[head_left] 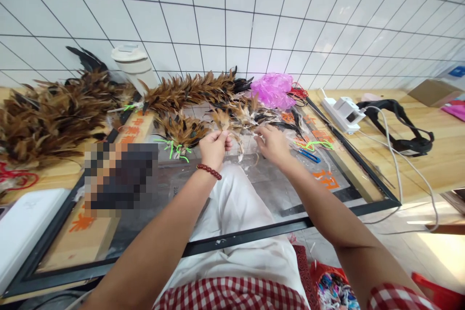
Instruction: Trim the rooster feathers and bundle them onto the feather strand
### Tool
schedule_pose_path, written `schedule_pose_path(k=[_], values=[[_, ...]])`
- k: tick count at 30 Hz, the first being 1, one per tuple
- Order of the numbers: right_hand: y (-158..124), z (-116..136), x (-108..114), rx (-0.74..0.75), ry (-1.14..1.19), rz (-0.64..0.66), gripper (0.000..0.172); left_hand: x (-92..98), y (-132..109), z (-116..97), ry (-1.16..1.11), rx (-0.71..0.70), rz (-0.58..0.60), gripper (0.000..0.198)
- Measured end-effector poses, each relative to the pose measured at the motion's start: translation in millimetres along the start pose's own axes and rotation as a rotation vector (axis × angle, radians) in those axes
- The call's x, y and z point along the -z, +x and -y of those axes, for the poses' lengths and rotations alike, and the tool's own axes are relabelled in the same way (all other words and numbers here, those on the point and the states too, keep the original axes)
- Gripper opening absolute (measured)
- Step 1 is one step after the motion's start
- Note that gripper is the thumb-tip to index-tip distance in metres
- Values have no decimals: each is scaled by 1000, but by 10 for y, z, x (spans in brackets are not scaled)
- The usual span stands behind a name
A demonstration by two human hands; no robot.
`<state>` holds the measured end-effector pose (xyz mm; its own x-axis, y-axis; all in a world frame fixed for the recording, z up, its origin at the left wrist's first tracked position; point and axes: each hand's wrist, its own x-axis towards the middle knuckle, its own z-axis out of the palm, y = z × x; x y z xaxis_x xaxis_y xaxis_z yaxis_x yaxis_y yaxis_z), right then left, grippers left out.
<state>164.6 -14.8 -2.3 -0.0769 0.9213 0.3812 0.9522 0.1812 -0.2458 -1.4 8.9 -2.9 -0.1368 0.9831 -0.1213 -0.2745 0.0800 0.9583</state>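
Observation:
My left hand (pixel 215 147), with a red bead bracelet at the wrist, is pinched shut on a small tuft of brown feathers (pixel 222 119) over the glass-topped table (pixel 276 193). Just to its right, my right hand (pixel 273 145) is closed on the stems of more loose feathers (pixel 250 115). A long string of bound brown feathers (pixel 189 91) lies right behind both hands. A smaller feather bunch (pixel 181 131) with green ties (pixel 174 147) sits left of my left hand.
A big heap of brown feathers (pixel 47 116) fills the left. A pink plastic bag (pixel 273 90), a white cup (pixel 133 64), a blue tool (pixel 308 155), a white power strip (pixel 343 112) with cable, black straps (pixel 403 126), a cardboard box (pixel 434 91) and a white box (pixel 25 227) surround the glass.

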Motion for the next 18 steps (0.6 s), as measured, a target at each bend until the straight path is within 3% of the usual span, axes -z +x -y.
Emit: schedule_pose_path(k=[4, 7, 10, 13, 18], values=[[11, 171, -124, -59, 172, 106, 19, -9, -21, 4, -37, -17, 12, 17], [35, 194, -158, -146, 330, 195, 7, -18, -31, 27, -36, -20, 30, 17], [68, 97, -111, -248, 725, 179, 7, -22, -33, 35, -75, 28, 39, 16], [82, 24, -35, -334, 1103, 155, 17, -24, -50, 19, -114, 76, 75, 16], [51, 101, -7, -304, 1280, 137, 26, -39, -118, -26, -112, 175, 149, 11]])
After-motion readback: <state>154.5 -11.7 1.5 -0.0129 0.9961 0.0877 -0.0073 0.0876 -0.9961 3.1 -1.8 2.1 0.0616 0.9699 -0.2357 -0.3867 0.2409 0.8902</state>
